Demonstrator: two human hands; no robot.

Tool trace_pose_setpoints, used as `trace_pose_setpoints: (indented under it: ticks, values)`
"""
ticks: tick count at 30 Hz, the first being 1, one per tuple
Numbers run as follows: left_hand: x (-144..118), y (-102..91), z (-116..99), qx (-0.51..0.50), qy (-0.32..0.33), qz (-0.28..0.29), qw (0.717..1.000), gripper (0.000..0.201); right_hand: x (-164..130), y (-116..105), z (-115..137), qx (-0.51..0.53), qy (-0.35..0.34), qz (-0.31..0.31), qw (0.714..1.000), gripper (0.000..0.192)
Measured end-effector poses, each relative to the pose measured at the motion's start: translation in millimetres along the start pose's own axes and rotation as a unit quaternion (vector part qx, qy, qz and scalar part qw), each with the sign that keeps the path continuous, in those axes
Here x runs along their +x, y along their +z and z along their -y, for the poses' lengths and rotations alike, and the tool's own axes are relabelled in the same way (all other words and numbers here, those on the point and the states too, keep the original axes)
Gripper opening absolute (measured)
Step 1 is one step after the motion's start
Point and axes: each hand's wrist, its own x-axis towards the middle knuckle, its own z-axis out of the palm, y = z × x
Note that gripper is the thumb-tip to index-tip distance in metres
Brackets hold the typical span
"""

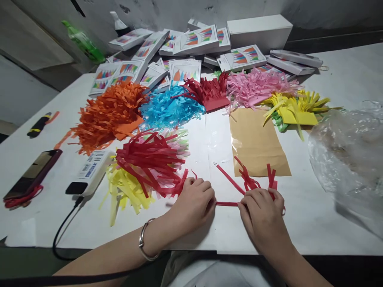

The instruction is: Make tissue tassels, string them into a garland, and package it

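My left hand (194, 203) and my right hand (261, 213) rest on the white table (314, 215) near its front edge, both pinching one piece of red fringed paper (248, 184). A flat red band of it stretches between the two hands, and cut strips stick up above my right hand. Just left of my left hand lies a heap of red, pink and yellow fringed paper (146, 165). A bracelet circles my left wrist.
Piles of orange (107, 113), blue (169, 109), red (209, 92), pink (257, 85) and yellow (295, 109) fringe lie further back, a brown paper bag (257, 145) before them. Boxed packs (191, 48) are stacked behind. A clear plastic bag (347, 151) is right; phone (31, 173) and power bank (89, 172) left.
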Motion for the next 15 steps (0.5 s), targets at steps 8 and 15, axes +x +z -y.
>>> trace_pose_setpoints:
  ticks: [8, 15]
  values:
    - [1.2, 11.5, 5.4, 0.156, 0.231, -0.07, 0.958, 0.016, -1.4, -1.4, 3.5, -0.049, -0.156, 0.019, 0.986, 0.024]
    - [13.1, 0.0, 1.9, -0.109, 0.071, 0.023, 0.991, 0.016, 8.2, -0.1, 8.0, -0.111, -0.193, 0.022, 0.975, 0.024]
